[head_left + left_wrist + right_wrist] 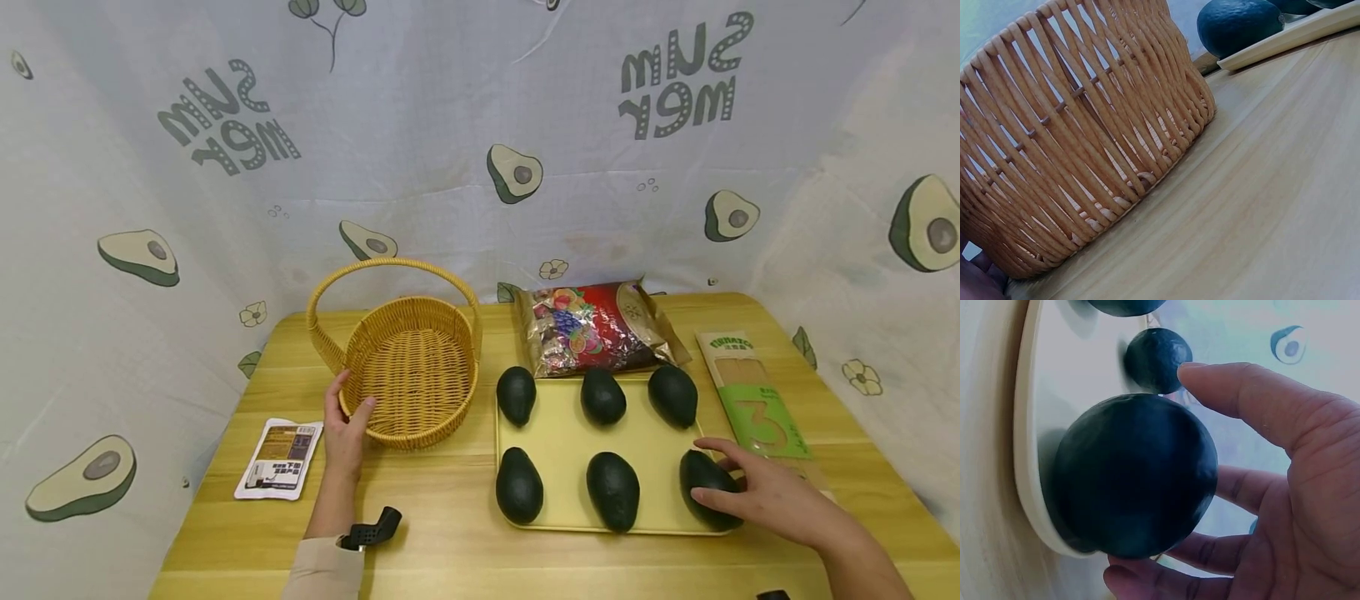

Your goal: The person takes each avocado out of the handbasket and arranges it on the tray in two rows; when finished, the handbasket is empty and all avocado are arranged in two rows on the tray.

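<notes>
The person's right hand (765, 496) lay over the dark green avocado (707, 487) at the near right corner of the pale yellow rectangular tray (570, 442). In the right wrist view its fingers (1235, 394) curved wide around the fruit, thumb above and the others beneath, touching or nearly touching the skin but not yet clamped, which looked like the start of a grasp. Five more dark avocados (613, 490) sat on the tray in two rows, spaced apart so each could be taken singly. The left hand (347, 429) gripped the near rim of the round woven wicker basket (408, 367), thumb inside and fingers outside, apparently steadying it on the wooden counter (442, 508). The basket stood just left of the tray, well apart from the held avocado.
</notes>
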A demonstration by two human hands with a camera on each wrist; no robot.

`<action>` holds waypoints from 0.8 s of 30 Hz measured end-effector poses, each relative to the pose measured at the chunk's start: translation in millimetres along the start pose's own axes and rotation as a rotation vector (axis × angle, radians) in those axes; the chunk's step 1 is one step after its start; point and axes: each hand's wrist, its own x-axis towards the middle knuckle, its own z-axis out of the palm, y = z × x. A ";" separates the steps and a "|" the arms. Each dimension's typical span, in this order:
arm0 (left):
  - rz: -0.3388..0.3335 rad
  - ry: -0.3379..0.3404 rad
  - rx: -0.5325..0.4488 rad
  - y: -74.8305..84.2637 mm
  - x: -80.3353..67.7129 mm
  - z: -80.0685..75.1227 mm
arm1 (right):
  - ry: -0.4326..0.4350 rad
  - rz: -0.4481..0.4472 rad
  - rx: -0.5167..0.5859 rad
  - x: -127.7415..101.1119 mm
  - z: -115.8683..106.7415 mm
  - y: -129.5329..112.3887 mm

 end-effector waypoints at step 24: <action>0.525 0.130 0.554 58.5 -10.5 29.6 | 0.236 -0.172 -0.218 48.4 -92.3 -40.1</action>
